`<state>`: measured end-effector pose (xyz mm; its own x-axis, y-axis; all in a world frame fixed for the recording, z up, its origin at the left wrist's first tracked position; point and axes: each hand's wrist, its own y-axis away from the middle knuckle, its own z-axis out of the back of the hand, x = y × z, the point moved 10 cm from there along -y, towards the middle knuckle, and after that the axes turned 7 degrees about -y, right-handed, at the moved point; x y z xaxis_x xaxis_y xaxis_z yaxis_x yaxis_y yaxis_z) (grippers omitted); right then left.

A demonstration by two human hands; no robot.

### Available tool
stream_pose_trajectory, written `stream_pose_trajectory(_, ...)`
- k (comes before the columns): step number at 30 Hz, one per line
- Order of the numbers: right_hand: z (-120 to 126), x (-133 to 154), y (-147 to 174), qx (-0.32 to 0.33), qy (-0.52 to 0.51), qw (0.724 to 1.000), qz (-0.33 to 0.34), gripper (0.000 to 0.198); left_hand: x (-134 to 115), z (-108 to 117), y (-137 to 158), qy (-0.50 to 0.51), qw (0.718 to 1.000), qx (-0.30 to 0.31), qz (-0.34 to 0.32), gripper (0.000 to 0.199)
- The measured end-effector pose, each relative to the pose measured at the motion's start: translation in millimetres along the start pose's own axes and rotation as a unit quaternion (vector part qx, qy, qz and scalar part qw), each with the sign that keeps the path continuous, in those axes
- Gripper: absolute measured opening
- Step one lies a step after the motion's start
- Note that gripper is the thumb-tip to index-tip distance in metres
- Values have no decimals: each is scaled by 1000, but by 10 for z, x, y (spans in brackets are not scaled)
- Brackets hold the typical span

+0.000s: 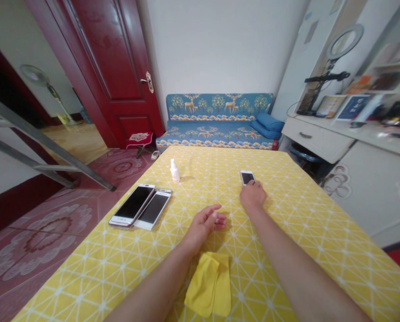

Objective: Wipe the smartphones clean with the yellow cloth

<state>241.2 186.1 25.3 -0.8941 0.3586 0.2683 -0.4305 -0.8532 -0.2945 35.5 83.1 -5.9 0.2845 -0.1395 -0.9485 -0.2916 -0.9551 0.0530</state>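
My right hand (253, 195) reaches over the table, its fingers at the near end of a small white smartphone (247, 176) with a dark screen. The hand covers the phone's lower part. Nearer to me, my left hand (208, 222) is held over the tablecloth with loosely bent fingers apart and nothing in it. A folded yellow cloth (209, 284) lies below my left wrist. At the left, a large white smartphone (134, 205) and a smaller white one (152, 209) lie side by side, with the edge of another phone (165, 191) showing under them.
A white spray bottle (175, 171) stands upright on the yellow patterned tablecloth (95, 268). Beyond the table is a blue patterned sofa (216, 129). A white desk (316, 136) with a ring light (346, 42) is at the right, a metal ladder (52, 154) at the left.
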Motion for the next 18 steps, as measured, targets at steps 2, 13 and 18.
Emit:
stream_pose_trajectory(2, 38, 12, 5, -6, -1, 1000, 4, 43, 4, 7, 0, -5, 1000, 2, -3, 49)
stream_pose_trajectory(13, 96, 21, -30, -27, 11, 999, -13, 40, -19, 5, 27, 17, 1000, 0, 4, 48)
stream_pose_trajectory(18, 77, -3, -42, -27, 17, 999, -28, 42, -17, 2, 26, 12, 1000, 3, 3, 47)
